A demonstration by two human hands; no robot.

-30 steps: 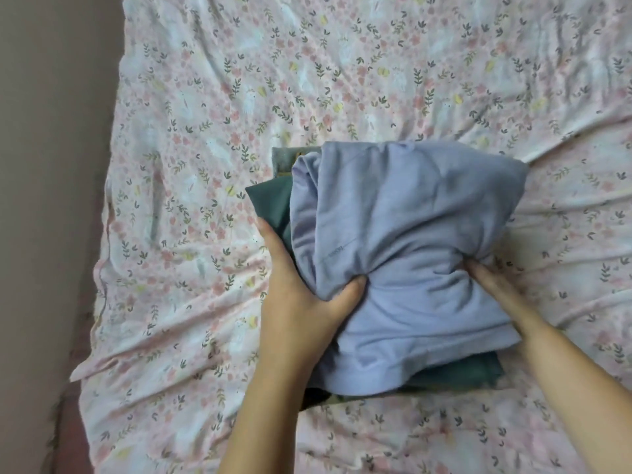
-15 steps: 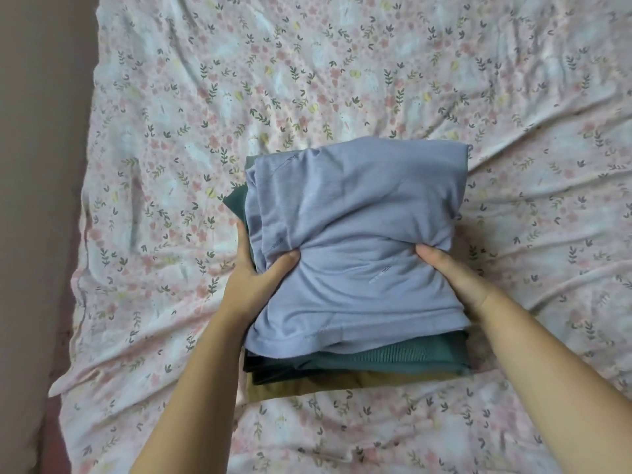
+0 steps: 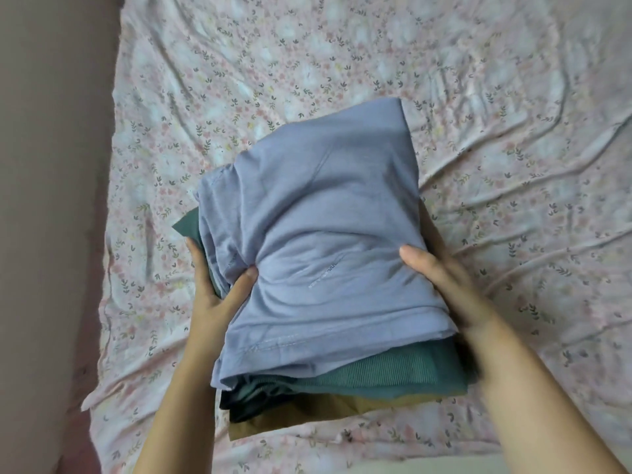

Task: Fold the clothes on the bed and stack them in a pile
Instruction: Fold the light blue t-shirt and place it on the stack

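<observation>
A pile of folded clothes sits in the middle of the view, raised off the bed between both hands. On top lies a lavender-blue garment point(image 3: 318, 227). Under it is a dark green ribbed one point(image 3: 383, 374), and a mustard-brown piece point(image 3: 307, 417) shows at the bottom. My left hand point(image 3: 219, 289) grips the pile's left side, thumb pressed into the blue cloth, fingers under the green edge. My right hand point(image 3: 441, 282) clasps the right side, thumb on top, fingers hidden beneath.
The bed is covered by a wrinkled pink floral sheet point(image 3: 513, 165). Its left edge point(image 3: 109, 234) runs beside a plain brownish wall or floor strip point(image 3: 48, 200). A pale surface shows at the bottom right corner.
Both hands have closed round the pile's sides and lifted it toward me; it looks larger and tilted. The brown bottom garment has come into sight.
</observation>
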